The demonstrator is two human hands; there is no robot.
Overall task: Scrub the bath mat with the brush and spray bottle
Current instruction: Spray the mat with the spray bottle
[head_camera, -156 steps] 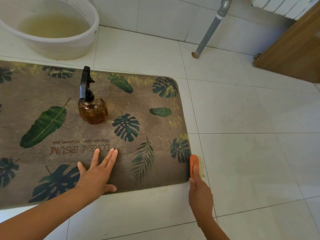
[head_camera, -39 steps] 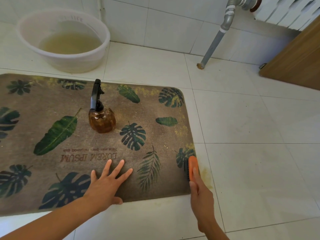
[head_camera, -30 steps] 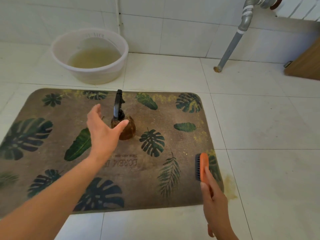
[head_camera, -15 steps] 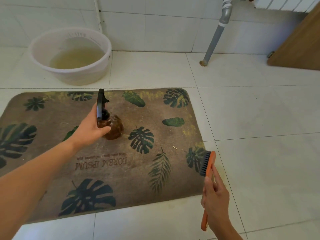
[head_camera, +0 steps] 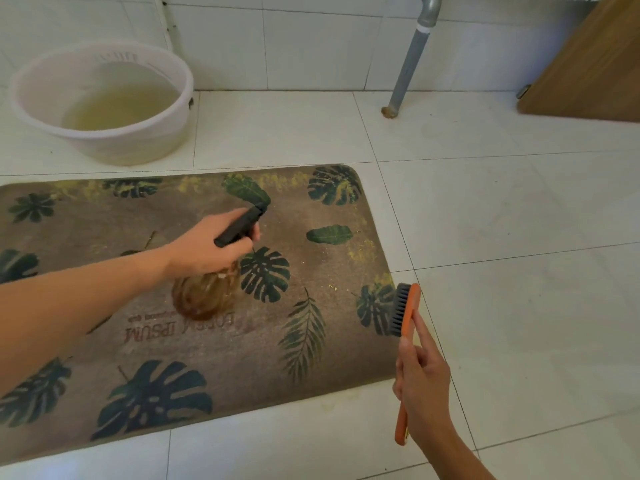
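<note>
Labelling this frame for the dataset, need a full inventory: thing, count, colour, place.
bath mat: 1, brown with green leaf print, flat on the floor, left and centre
spray bottle: 1, amber body with black head, tilted above the mat's middle
brush: 1, orange handle with dark bristles, at the mat's right edge
basin: 1, white, holding yellowish water, on the floor beyond the mat, upper left
pipe: 1, grey, slanting down to the floor by the wall
wooden panel: 1, brown, upper right
floor: white tiles
left hand: 1, fingers round the bottle's head
right hand: 1, holds the brush handle
</note>
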